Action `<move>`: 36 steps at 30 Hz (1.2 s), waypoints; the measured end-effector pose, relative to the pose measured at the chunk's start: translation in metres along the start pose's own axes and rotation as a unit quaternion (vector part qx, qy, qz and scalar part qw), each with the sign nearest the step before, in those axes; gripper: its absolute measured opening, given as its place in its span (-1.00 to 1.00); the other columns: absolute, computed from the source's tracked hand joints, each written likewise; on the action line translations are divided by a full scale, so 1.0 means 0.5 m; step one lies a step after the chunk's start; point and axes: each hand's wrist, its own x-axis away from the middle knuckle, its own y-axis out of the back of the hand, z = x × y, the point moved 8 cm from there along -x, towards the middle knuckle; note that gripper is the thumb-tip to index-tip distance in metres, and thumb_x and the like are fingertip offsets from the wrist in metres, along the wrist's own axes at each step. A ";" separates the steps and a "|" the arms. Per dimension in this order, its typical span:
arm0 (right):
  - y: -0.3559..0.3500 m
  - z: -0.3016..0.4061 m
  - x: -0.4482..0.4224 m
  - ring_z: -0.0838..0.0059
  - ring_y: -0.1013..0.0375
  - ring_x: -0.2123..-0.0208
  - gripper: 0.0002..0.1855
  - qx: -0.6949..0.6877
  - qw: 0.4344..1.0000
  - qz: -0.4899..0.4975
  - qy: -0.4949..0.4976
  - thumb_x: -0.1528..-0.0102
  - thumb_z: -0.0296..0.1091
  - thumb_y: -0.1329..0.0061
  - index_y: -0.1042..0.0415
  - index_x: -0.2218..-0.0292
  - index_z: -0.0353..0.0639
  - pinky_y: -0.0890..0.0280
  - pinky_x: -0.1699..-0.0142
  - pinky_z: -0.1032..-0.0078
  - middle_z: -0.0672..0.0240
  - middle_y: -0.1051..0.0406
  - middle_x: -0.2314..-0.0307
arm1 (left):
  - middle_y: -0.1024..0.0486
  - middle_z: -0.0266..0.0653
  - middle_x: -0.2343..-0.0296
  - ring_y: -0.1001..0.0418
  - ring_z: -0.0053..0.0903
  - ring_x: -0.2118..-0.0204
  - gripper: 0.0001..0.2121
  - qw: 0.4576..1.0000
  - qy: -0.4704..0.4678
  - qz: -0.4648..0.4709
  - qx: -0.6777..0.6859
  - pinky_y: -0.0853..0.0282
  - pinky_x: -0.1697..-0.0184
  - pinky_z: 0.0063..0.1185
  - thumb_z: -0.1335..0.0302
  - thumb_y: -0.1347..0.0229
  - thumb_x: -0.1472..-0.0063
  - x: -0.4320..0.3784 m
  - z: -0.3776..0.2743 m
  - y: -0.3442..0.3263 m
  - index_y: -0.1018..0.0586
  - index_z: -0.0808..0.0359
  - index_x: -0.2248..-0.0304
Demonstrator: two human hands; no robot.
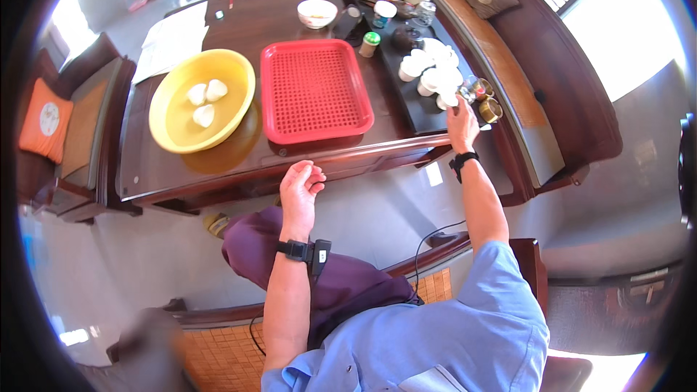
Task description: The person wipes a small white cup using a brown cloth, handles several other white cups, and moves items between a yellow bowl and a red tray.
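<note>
My right hand (463, 126) reaches to the near right part of a black tea tray (422, 114), its fingertips at a white cup (447, 98). Glare and the fingers hide whether they grip it. More white cups (428, 79) stand bunched just beyond. My left hand (302, 188) hovers before the table's front edge, fingers curled in and no object visible in them. On the table, a red perforated plastic tray (313, 92) lies in the middle. To its left, a yellow basin (163, 120) holds liquid and three white cups or similar pieces (203, 116).
Glass and brass-coloured vessels (490, 110) crowd the tray's right side. A green-capped shaker (370, 44), a dark teapot (407, 38) and a white bowl (317, 13) stand farther back. Paper sheets (169, 38) lie behind the basin. A wooden sofa (566, 81) flanks the right.
</note>
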 end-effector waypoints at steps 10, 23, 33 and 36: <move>0.041 0.218 0.056 0.51 -0.14 0.63 -0.54 -0.239 0.961 0.138 0.021 -0.14 -0.18 -0.13 -0.31 0.61 -0.33 -0.13 0.45 0.42 0.33 -0.20 0.73 | -0.57 -0.28 0.39 -0.54 -0.56 0.37 -0.90 1.000 0.022 -0.012 -0.007 -0.42 0.31 -0.63 0.44 -0.06 -0.31 -0.005 0.029 -0.005 -0.54 0.24 0.23; -0.012 0.905 0.142 0.09 -0.57 0.33 -0.75 -0.240 0.807 0.361 0.400 -0.05 -0.26 0.02 -0.65 0.29 -0.07 -0.45 0.16 0.22 0.09 -0.57 0.42 | -0.54 -0.35 0.39 -0.50 -0.64 0.40 -0.89 0.999 0.013 -0.048 -0.008 -0.39 0.31 -0.67 0.43 -0.06 -0.32 -0.001 0.021 0.003 -0.52 0.26 0.22; -0.253 1.143 0.174 0.19 -0.56 0.48 -0.77 -0.186 0.810 0.496 0.251 0.10 -0.26 0.00 -0.56 0.48 -0.24 -0.39 0.34 0.29 0.14 -0.55 0.54 | -0.54 -0.36 0.42 -0.50 -0.66 0.41 -0.86 0.996 0.014 -0.084 -0.039 -0.41 0.34 -0.68 0.40 -0.07 -0.30 -0.013 0.020 0.048 -0.52 0.27 0.20; -0.283 1.167 0.179 0.16 -0.58 0.41 -0.74 -0.175 0.830 0.473 0.240 0.03 -0.30 0.06 -0.58 0.40 -0.26 -0.38 0.29 0.30 0.09 -0.56 0.48 | -0.54 -0.39 0.41 -0.49 -0.68 0.40 -0.85 0.994 0.031 -0.085 -0.057 -0.39 0.31 -0.67 0.39 -0.07 -0.31 -0.014 0.026 0.045 -0.52 0.26 0.20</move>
